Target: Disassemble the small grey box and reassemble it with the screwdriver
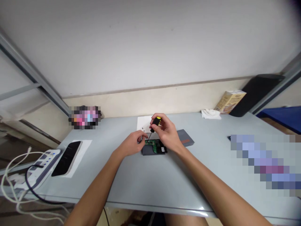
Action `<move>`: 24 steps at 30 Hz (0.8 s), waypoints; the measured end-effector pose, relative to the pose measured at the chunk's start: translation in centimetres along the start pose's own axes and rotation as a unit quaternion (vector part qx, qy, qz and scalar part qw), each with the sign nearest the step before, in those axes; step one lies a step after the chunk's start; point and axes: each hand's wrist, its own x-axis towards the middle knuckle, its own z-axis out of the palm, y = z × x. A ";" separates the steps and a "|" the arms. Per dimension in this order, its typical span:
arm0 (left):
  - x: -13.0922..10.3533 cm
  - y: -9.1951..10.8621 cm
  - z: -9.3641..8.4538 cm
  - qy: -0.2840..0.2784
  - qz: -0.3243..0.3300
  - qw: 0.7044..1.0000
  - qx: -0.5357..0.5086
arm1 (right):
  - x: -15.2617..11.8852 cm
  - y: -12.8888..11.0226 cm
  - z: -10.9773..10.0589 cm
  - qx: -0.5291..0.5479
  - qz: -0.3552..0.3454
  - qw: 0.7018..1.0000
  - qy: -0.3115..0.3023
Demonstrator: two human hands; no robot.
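My right hand (pixel 167 131) is closed round a black and yellow screwdriver (pixel 155 123), which is tilted with its tip down at a green circuit board (pixel 154 147). The board sits in a small dark device casing (pixel 150 153) on the table. At the board's upper left edge is my left hand (pixel 136 142), its fingers bent together; what they hold, if anything, is too small to make out. A flat grey cover (pixel 186 138) lies right of the device, partly behind my right hand. Behind it, white paper (pixel 142 122) bears tiny dark pieces.
A phone (pixel 67 158) lies on paper at the left of the grey table (pixel 145 188), beside a white power strip (pixel 42 169) with cables. Crumpled tissue (pixel 211 114), a carton (pixel 231 101) and a black object (pixel 256 94) stand back right. Blurred items are at both sides.
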 end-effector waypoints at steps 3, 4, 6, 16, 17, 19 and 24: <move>0.0 -0.1 0.0 0.003 0.003 1.000 0.000 | 0.0 0.1 -0.1 -0.002 -0.005 1.000 -0.002; 0.0 -0.1 0.0 0.003 0.004 1.000 0.002 | 0.0 0.2 -0.1 -0.003 -0.006 1.000 -0.001; 0.0 0.0 -0.1 0.002 0.008 1.000 0.008 | 0.0 0.2 -0.1 -0.004 -0.008 1.000 0.005; 0.0 0.5 -0.3 -0.005 0.007 1.000 0.014 | 0.1 0.1 -0.2 0.020 -0.003 1.000 0.009; 0.0 0.4 -0.3 -0.004 0.010 1.000 0.014 | 0.1 0.1 -0.2 0.023 -0.004 1.000 0.007; 0.1 0.1 -0.2 -0.004 0.014 1.000 0.014 | 0.1 0.2 -0.2 0.024 -0.003 1.000 -0.001; 0.1 -0.3 -0.2 -0.001 0.018 1.000 0.012 | 0.1 0.4 -0.2 0.012 -0.006 1.000 -0.005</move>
